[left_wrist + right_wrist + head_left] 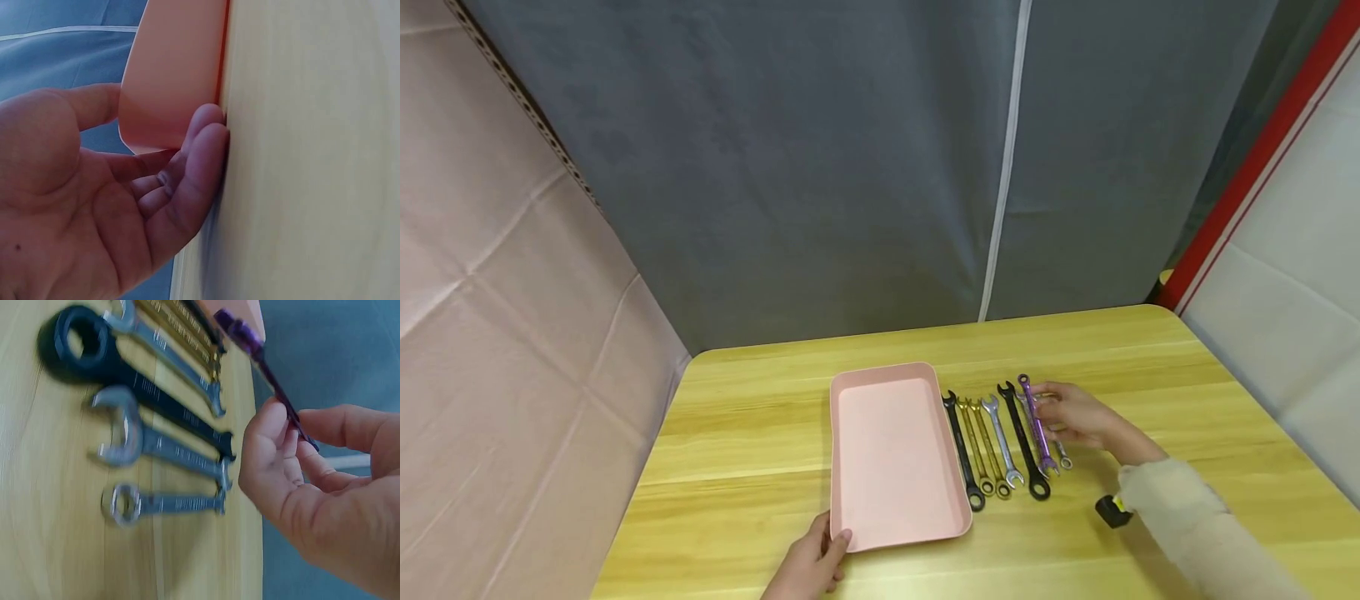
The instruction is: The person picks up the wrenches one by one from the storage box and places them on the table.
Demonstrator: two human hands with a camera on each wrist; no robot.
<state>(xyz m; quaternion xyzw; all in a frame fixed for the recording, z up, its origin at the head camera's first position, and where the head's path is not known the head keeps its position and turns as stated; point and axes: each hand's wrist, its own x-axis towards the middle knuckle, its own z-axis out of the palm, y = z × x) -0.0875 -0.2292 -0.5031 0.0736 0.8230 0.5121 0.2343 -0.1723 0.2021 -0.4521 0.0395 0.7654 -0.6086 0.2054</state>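
Note:
A shallow pink tray [891, 458] lies on the table, and my left hand [808, 560] grips its near left corner, thumb at the rim and fingers curled against the outer wall. To the right, my right hand [1078, 414] pinches a purple combination wrench [1036, 421] between thumb and fingers; in the right wrist view it is tilted and raised off the wood. Below it lie a silver wrench [178, 453] and a smaller silver wrench [175, 504], partly hidden by the hand in the head view. Next to them is a black wrench [1022, 442].
Between that wrench and the tray lie another silver wrench [1003, 442], two gold wrenches [976, 446] and a second black wrench [962, 450] close to the tray wall. A small black object [1112, 512] shows beside the right sleeve. A grey curtain [820, 167] hangs behind the table.

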